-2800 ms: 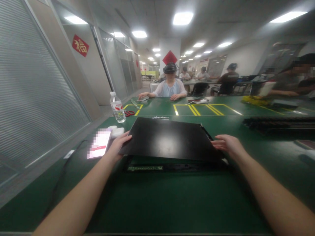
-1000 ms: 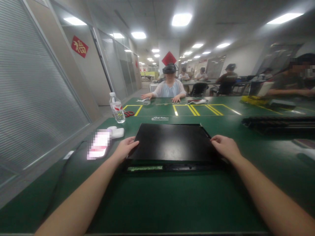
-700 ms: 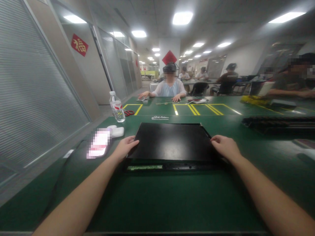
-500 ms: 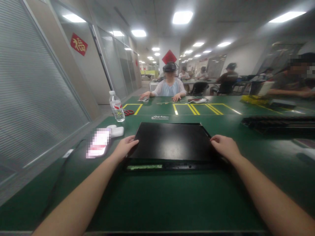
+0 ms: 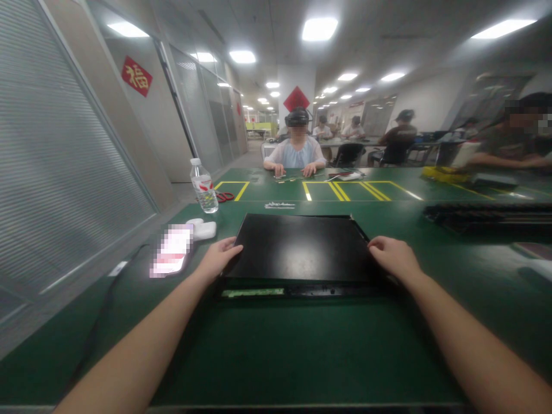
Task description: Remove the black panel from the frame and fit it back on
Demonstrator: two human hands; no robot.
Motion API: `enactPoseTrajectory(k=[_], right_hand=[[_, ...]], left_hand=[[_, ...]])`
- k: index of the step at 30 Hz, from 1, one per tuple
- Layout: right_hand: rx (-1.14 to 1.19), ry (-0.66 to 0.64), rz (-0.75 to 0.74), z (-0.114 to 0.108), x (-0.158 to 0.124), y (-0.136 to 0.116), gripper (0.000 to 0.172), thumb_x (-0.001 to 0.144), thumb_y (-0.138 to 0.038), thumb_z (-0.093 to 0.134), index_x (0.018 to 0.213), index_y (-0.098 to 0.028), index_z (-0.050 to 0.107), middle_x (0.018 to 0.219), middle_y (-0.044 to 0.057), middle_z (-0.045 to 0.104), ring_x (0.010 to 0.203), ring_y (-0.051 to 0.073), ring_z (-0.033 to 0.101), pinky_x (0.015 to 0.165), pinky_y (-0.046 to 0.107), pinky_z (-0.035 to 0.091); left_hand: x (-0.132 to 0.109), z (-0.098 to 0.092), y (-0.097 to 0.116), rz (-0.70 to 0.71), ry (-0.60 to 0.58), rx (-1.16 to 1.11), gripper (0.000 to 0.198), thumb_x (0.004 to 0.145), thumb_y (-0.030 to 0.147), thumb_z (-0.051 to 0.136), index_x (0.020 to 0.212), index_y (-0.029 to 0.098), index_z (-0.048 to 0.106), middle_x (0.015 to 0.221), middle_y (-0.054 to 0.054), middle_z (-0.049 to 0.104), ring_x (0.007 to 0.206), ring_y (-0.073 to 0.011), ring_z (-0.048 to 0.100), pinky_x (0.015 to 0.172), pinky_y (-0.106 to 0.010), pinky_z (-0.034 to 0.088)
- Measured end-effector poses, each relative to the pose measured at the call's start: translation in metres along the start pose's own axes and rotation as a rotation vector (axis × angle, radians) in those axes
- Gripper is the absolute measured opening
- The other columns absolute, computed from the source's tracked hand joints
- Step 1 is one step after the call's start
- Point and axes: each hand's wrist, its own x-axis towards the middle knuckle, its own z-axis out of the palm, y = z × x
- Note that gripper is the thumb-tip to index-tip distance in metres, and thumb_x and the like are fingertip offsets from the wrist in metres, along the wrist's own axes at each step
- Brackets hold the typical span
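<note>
A flat, glossy black display panel [image 5: 297, 247] lies in front of me, slightly askew over a black frame [image 5: 345, 290]. Along the frame's near side a green strip [image 5: 253, 292] shows. My left hand [image 5: 222, 253] is closed on the panel's left edge, thumb on top and fingers partly hidden beneath. At the opposite edge, my right hand [image 5: 390, 253] pinches the panel's right side with bent fingers. Whether the fingertips also touch the frame below cannot be made out.
On the left are a lit phone [image 5: 172, 250], a white case [image 5: 204, 230], a water bottle [image 5: 204, 187], red-handled scissors [image 5: 225, 197] and a black cable [image 5: 101, 316]. Small white pieces [image 5: 279, 205] lie beyond the panel. Dark long parts [image 5: 487, 218] are at right. A person [image 5: 297, 149] sits opposite.
My hands and the panel stay nearly where they were. Across the table, the other person's hand on the left of view has moved inward, toward their other hand.
</note>
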Motion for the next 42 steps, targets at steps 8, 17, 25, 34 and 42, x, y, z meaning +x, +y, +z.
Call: enactPoseTrajectory(k=[8,17,25,34,42], right_hand=[[0.014,0.0,-0.01,0.0011,0.0005,0.0007,0.027,0.083,-0.031,0.054,0.093,-0.024,0.079,0.096,0.005,0.078,0.082,0.023,0.069,0.066,0.03,0.046],[-0.014,-0.001,-0.006,0.0009,-0.0004,-0.0004,0.029,0.083,-0.032,0.053,0.094,-0.025,0.079,0.095,0.005,0.078,0.082,0.023,0.068,0.065,0.03,0.045],[0.008,0.006,-0.016,0.0013,-0.0002,0.0003,0.028,0.083,-0.031,0.053,0.092,-0.025,0.079,0.093,0.005,0.078,0.081,0.022,0.068,0.065,0.029,0.045],[0.003,-0.006,0.0,0.0005,-0.0002,0.0001,0.027,0.083,-0.031,0.054,0.092,-0.026,0.079,0.094,0.004,0.078,0.082,0.023,0.069,0.066,0.029,0.046],[-0.018,-0.016,0.0,0.0016,0.0007,0.0006,0.029,0.084,-0.031,0.053,0.094,-0.026,0.08,0.096,0.005,0.078,0.086,0.025,0.069,0.067,0.031,0.046]], left_hand=[[0.0014,0.001,-0.001,-0.015,0.018,-0.021,0.032,0.081,0.009,0.076,0.112,0.013,0.071,0.108,-0.014,0.08,0.098,-0.0258,0.077,0.09,-0.035,0.06],[0.0037,0.0003,-0.0038,-0.016,0.022,-0.041,0.035,0.079,0.009,0.078,0.112,0.012,0.07,0.11,-0.015,0.079,0.098,-0.0267,0.077,0.091,-0.037,0.06],[0.0018,-0.0004,-0.0004,-0.056,-0.022,-0.109,0.038,0.079,0.009,0.076,0.117,0.012,0.07,0.103,-0.014,0.081,0.093,-0.0245,0.078,0.083,-0.032,0.061],[0.0037,0.0003,0.0009,-0.116,-0.014,-0.1,0.042,0.08,0.006,0.074,0.122,0.012,0.07,0.103,-0.013,0.081,0.093,-0.0249,0.078,0.078,-0.031,0.062],[-0.0012,0.0046,0.0032,-0.072,0.015,-0.058,0.038,0.077,0.007,0.076,0.114,0.015,0.073,0.102,-0.011,0.081,0.095,-0.0273,0.078,0.086,-0.035,0.061]])
